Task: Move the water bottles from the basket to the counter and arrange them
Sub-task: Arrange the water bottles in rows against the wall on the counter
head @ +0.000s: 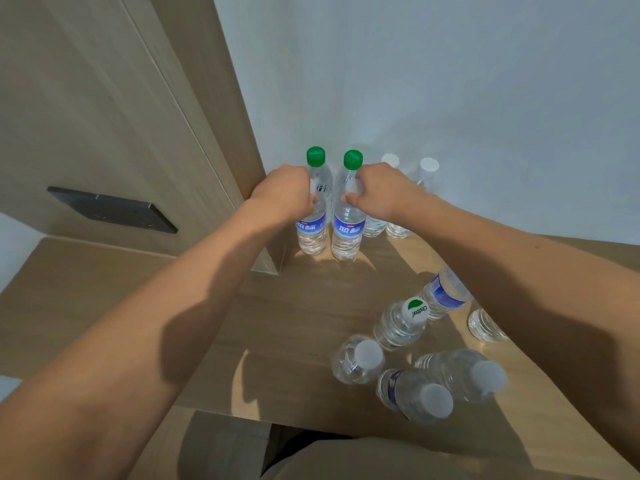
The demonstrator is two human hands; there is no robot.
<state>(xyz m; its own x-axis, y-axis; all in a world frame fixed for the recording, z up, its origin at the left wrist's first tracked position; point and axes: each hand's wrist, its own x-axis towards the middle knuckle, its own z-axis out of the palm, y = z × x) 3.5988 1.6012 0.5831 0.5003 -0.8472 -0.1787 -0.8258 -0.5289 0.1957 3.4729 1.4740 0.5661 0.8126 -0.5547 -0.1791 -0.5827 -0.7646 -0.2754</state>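
Against wall, green-capped bottles [329, 216] upright, caps up

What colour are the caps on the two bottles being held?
Green caps, clearest in the head view.

Right forearm [519, 271] hides parts of two bottles [446, 292]; white-capped pair [398, 223] behind hands.
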